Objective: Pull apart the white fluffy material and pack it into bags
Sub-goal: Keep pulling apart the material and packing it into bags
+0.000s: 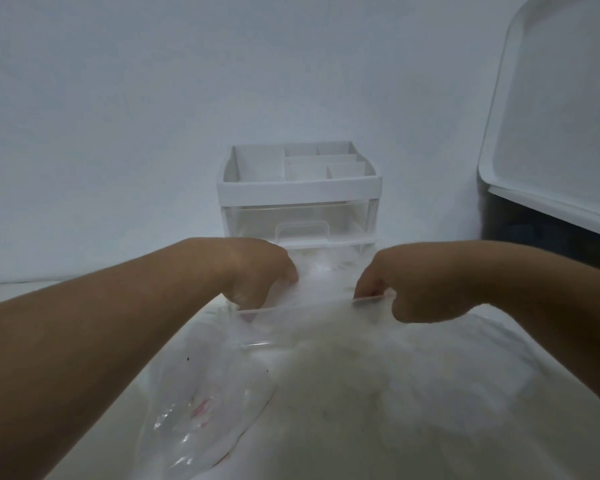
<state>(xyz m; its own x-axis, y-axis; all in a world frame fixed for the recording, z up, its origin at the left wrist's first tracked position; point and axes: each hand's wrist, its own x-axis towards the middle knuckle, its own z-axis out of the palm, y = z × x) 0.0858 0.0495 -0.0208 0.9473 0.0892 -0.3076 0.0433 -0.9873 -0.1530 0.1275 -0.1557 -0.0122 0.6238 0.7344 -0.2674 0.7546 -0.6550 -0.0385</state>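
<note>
Bag (pixel 222 393) lies on the table, long axis running from the camera away to its mouth at the far end, packed with fluff (pixel 361 382); a loose tuft sticks up out of the mouth, between the hands; right hand (pixel 399 292) pinches the near rim at its right end; left hand (pixel 260 271) has fingers curled down inside the mouth at the left end, on fluff or rim I cannot tell; left is nearer the tuft, so likely pushes it in; red print on the bag unreadable; organizer (pixel 298 188) just behind.
</note>
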